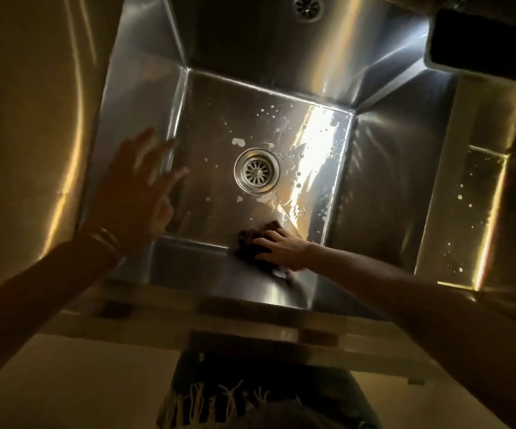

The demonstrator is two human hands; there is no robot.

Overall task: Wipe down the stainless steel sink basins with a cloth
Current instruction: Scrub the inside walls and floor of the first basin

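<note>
Currently, head view: right hand (284,250) presses a dark cloth (255,243) onto the floor of the large sink basin (207,125), at the seam with the near wall and just near-right of the drain (256,171); its fingers (266,241) lie fairly flat across the cloth, not wrapped round it. Left hand (139,187) hovers over the basin's left wall, spread wide, holding nothing, bangles (105,239) on the wrist. White flecks (237,141) dot the floor round the drain; a second basin (467,212) sits to the right, also spotted.
</note>
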